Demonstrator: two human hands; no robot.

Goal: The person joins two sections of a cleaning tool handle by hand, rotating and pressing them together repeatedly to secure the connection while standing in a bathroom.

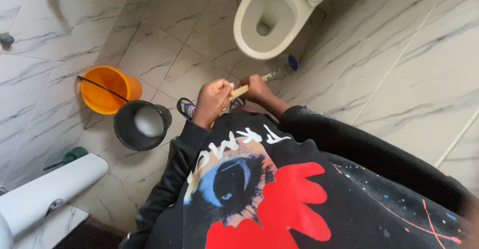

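Observation:
Both hands grip a long wooden handle [240,90] that runs away from me toward the floor beside the toilet. My left hand [213,99] is closed around the near end of the handle. My right hand [258,87] is closed around it a little farther along. The far end carries a blue head [292,62] resting on the floor tiles by the base of the white toilet bowl [267,19]. My black printed sweatshirt [279,189] fills the lower part of the view.
An orange bucket [107,89] and a black bucket [141,125] with a white object inside stand on the marble-look floor tiles to my left. A white basin edge [47,191] sits at lower left. A tiled wall [399,64] rises on the right.

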